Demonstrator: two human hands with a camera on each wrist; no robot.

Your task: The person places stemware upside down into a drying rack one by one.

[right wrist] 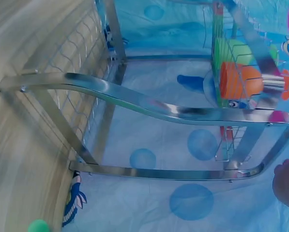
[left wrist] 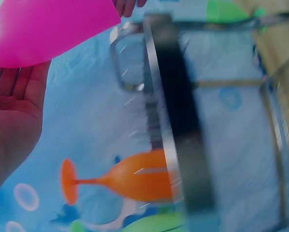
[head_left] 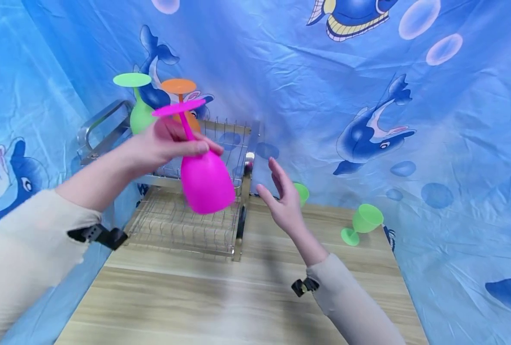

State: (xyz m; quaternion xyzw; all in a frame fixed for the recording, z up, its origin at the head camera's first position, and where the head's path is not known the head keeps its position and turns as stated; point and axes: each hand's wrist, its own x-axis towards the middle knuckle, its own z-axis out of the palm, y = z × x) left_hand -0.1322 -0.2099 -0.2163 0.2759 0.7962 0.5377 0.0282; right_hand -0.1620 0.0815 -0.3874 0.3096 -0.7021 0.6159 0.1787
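Note:
My left hand (head_left: 173,141) pinches a magenta goblet (head_left: 207,182) where the stem meets the bowl. The goblet is upside down, foot up and mouth tilted down, in front of the upper tier of a metal dish rack (head_left: 243,211). In the left wrist view the magenta goblet (left wrist: 52,29) shows only in part. My right hand (head_left: 286,206) hovers right of the rack, fingers spread and holding nothing. A green goblet (head_left: 140,112) and an orange goblet (head_left: 179,87) stand upside down on the upper tier, partly hidden by the left hand in the head view.
On the wooden table (head_left: 186,297), a green goblet (head_left: 365,220) stands upright at the right. Another green goblet (head_left: 300,192) is mostly behind the right hand. The rack's lower tier (head_left: 182,232) has wire slots. A blue dolphin-printed sheet (head_left: 290,96) hangs behind.

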